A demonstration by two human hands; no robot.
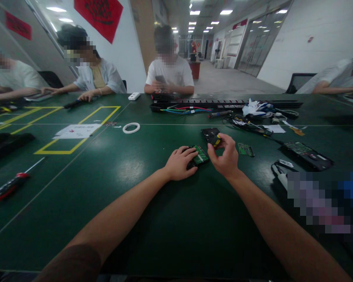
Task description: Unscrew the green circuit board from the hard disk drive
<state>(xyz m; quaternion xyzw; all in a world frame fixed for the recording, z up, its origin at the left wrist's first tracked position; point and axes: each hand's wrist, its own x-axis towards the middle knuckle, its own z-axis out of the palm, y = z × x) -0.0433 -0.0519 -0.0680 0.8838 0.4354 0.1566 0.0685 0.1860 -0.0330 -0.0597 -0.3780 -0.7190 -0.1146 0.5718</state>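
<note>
Screwdriver: the red-and-black screwdriver (10,186) lay by the counter's (106,176) left edge, well apart from the hands, shaft pointing toward the far side.
Tape: the white ring (137,127) lay flat, left of centre, beyond the left hand.
Left hand: this hand (179,162) closed around the left end of the green-topped unit (201,156), fingers slightly spread over it and thumb at its near side, probably to steady it.
Green-topped unit: mid-counter, between the left and right edges, it showed a green circuit board with small parts in a dark body; its left end was hidden.
Black unit: just beyond, this dark, boxy piece (209,135) carried a yellow patch at its right end, its markings too small to read.
Right hand: this hand (227,156) pinched the black unit's right end between thumb and fingers, seemingly leaving most of its face uncovered.
Loose board: a small green board (246,149) lay flat beside the right hand.
Dark casing: toward the right edge, a longer casing (308,156) lay with its board side up.
</note>
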